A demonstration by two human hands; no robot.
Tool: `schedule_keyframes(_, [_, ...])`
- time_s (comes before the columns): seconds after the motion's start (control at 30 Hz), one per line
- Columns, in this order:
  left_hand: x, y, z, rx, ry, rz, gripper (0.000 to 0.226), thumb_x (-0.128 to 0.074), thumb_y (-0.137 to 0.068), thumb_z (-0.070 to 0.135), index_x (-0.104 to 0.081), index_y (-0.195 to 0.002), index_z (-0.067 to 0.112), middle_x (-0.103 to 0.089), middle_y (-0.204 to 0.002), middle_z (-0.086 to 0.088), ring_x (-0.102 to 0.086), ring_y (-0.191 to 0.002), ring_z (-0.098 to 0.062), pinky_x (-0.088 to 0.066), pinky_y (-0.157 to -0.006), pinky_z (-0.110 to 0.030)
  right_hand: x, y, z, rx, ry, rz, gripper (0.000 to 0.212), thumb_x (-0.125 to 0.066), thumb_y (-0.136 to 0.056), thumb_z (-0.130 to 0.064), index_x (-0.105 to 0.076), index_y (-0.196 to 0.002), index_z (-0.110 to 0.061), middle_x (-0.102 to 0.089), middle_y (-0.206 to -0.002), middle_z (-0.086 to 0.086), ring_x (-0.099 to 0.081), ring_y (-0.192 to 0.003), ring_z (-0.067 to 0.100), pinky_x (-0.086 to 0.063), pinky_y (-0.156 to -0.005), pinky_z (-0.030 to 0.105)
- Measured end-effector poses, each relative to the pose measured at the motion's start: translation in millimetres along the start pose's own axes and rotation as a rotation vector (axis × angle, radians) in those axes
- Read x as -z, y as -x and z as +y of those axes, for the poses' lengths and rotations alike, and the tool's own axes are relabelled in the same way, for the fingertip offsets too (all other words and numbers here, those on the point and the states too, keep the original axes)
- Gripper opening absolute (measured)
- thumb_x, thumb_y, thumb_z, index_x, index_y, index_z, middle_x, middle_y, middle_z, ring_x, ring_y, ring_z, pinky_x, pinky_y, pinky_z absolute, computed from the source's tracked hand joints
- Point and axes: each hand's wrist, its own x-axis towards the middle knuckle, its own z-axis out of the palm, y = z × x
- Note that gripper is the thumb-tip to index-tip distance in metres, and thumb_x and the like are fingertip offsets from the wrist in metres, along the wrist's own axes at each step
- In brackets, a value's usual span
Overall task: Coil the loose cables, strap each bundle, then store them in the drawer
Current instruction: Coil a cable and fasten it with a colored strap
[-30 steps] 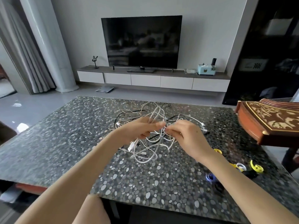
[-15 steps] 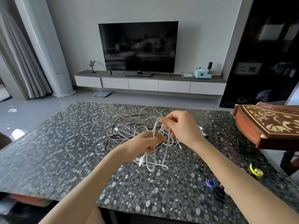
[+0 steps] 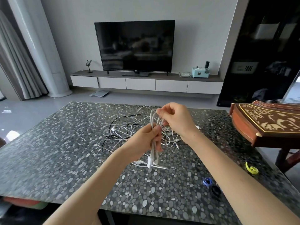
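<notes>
A tangle of white and black cables (image 3: 123,132) lies on the pebble-patterned table (image 3: 65,151). My left hand (image 3: 144,140) grips a folded bunch of white cable (image 3: 153,153) whose loops and a white plug hang below the fist. My right hand (image 3: 175,117), just above it, pinches the top of the same white loops. Three rolled straps lie at the right: a yellow strap (image 3: 251,168), a blue strap (image 3: 207,181) and a black strap (image 3: 215,190).
A carved wooden zither (image 3: 267,122) overhangs the table's right side. Beyond the table stands a low white cabinet with drawers (image 3: 141,83) under a television (image 3: 135,46). A dark glass cabinet (image 3: 266,51) fills the right wall.
My right hand has risen and drawn the white loops upward. My left hand has closed round the bunch lower down, and its loops now hang straighter.
</notes>
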Motion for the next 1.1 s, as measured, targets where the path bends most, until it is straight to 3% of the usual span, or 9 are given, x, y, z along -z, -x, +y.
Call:
schedule_keyframes(0.1, [2.4,-8.4,10.4,-0.04,0.244,0.144,0.02,-0.038,-0.1,0.021,-0.045,-0.085,0.01,-0.04,-0.055,0.007,-0.037,-0.043,-0.009,-0.042,-0.047,-0.021,-8.6,18.4,20.3,-0.099,-0.132,-0.162,0.031,-0.04,-0.095,-0.049,-0.058,-0.107,-0.027,-0.065,-0.102,-0.008,-0.062,-0.091,0.002,-0.049,-0.092,0.032])
schedule_keyframes(0.2, [6.0,-18.3,27.6,-0.095,0.433,0.252,0.026,-0.039,-0.1,0.024,-0.043,-0.077,0.012,-0.037,-0.053,0.007,-0.029,-0.04,-0.007,-0.031,-0.038,-0.016,-30.0,50.9,41.8,-0.193,-0.301,-0.431,0.051,-0.015,-0.099,-0.053,-0.058,-0.114,-0.029,-0.071,-0.102,-0.002,-0.067,-0.091,0.004,-0.035,-0.098,0.024])
schedule_keyframes(0.37, [37.2,-21.2,65.8,-0.305,0.541,0.494,0.03,-0.039,-0.101,0.024,-0.04,-0.073,0.014,-0.036,-0.047,0.008,-0.025,-0.037,-0.006,-0.025,-0.034,-0.016,-27.4,84.4,80.6,-0.137,-0.104,-0.382,0.028,-0.042,-0.098,-0.028,-0.063,-0.094,-0.008,-0.056,-0.057,-0.009,-0.049,-0.053,0.007,-0.048,-0.073,0.038])
schedule_keyframes(0.43, [58.0,-16.7,77.3,-0.406,0.33,0.601,0.031,-0.037,-0.102,0.025,-0.04,-0.073,0.016,-0.037,-0.048,0.01,-0.027,-0.037,-0.004,-0.027,-0.034,-0.016,-9.5,89.6,91.1,-0.196,-0.189,-0.321,0.027,-0.047,-0.092,-0.028,-0.062,-0.092,-0.005,-0.049,-0.052,-0.009,-0.042,-0.052,0.01,-0.047,-0.068,0.038])
schedule_keyframes(0.53, [66.5,-13.8,66.7,-0.298,-0.521,0.722,0.029,-0.037,-0.102,0.026,-0.043,-0.074,0.017,-0.043,-0.06,0.005,-0.033,-0.044,-0.005,-0.031,-0.036,-0.014,13.4,81.7,76.1,-0.068,-0.037,-0.322,0.022,-0.047,-0.093,-0.033,-0.066,-0.094,-0.02,-0.048,-0.051,-0.009,-0.041,-0.049,0.013,-0.041,-0.054,0.027])
schedule_keyframes(0.63, [52.7,-12.4,39.5,-0.125,-0.771,0.448,0.028,-0.04,-0.1,0.03,-0.045,-0.077,0.015,-0.044,-0.063,0.003,-0.034,-0.045,-0.005,-0.031,-0.038,-0.014,19.2,64.5,44.7,0.138,0.276,-0.422,0.032,-0.044,-0.087,-0.052,-0.067,-0.097,-0.032,-0.062,-0.062,-0.013,-0.051,-0.05,0.012,-0.042,-0.051,0.023])
schedule_keyframes(0.83, [29.8,0.5,7.1,0.066,-0.064,-0.132,0.055,-0.032,-0.079,0.069,-0.037,-0.074,0.014,-0.03,-0.059,0.006,-0.02,-0.046,-0.009,-0.02,-0.04,-0.019,27.2,33.3,5.4,0.289,0.279,-0.244,0.017,-0.053,-0.093,-0.035,-0.068,-0.088,-0.029,-0.055,-0.05,-0.006,-0.036,-0.039,0.006,-0.028,-0.042,0.021])
schedule_keyframes(1.0, [13.1,7.6,-0.5,0.03,-0.023,-0.216,0.038,-0.062,-0.082,0.042,-0.039,-0.083,0.012,-0.037,-0.06,0.007,-0.028,-0.05,-0.008,-0.029,-0.047,-0.017,17.5,27.4,-2.0,0.302,0.472,-0.11,0.031,-0.052,-0.096,-0.035,-0.064,-0.074,-0.017,-0.047,-0.047,-0.01,-0.042,-0.042,0.005,-0.028,-0.045,0.018])
schedule_keyframes(1.1, [10.3,12.6,2.3,0.03,-0.137,-0.192,0.028,-0.053,-0.091,0.033,-0.04,-0.08,0.01,-0.037,-0.064,0.003,-0.033,-0.054,-0.01,-0.037,-0.052,-0.018,21.8,22.3,-5.2,0.277,0.573,-0.01,0.037,-0.05,-0.096,-0.037,-0.066,-0.074,-0.013,-0.055,-0.057,-0.005,-0.043,-0.047,0.004,-0.027,-0.045,0.017])
